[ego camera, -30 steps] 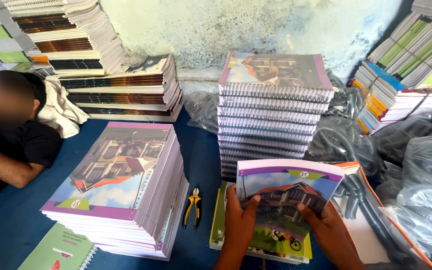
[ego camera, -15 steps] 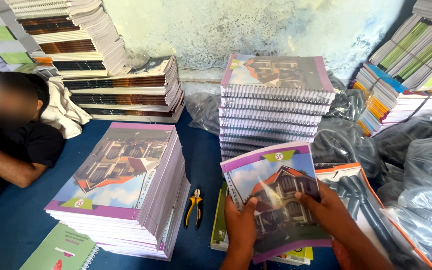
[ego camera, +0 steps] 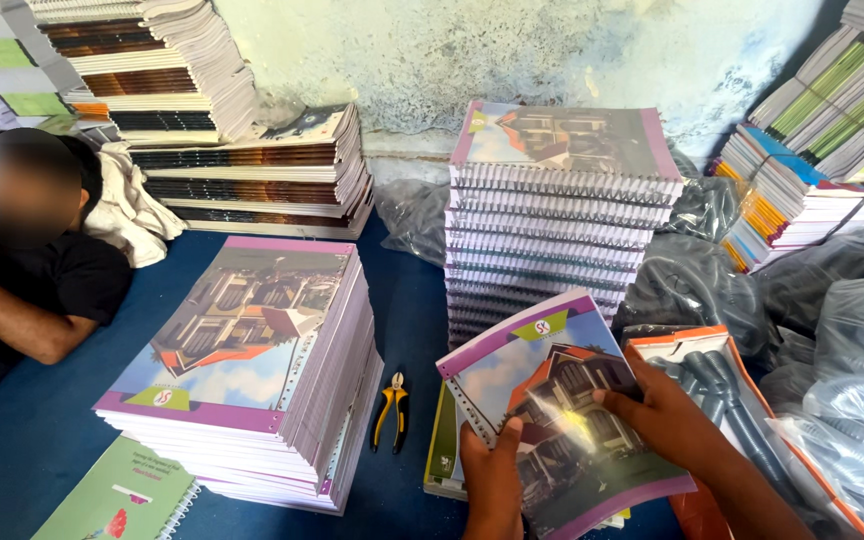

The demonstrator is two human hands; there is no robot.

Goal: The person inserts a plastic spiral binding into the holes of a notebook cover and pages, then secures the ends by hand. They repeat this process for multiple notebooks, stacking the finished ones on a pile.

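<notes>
I have the notebook (ego camera: 552,405) in both hands — my left hand (ego camera: 492,475) pinches its lower edge, thumb on the glossy cover, and my right hand (ego camera: 667,420) lies spread over its right side, fingers closed on the edge. It tilts just above a low pile (ego camera: 442,455) under my grip. Left of my left hand lie yellow-handled pliers (ego camera: 390,410) on the blue table (ego camera: 412,300) — beyond them an unbound stack (ego camera: 252,370). Behind the notebook stands a tall bound stack (ego camera: 557,210).
</notes>
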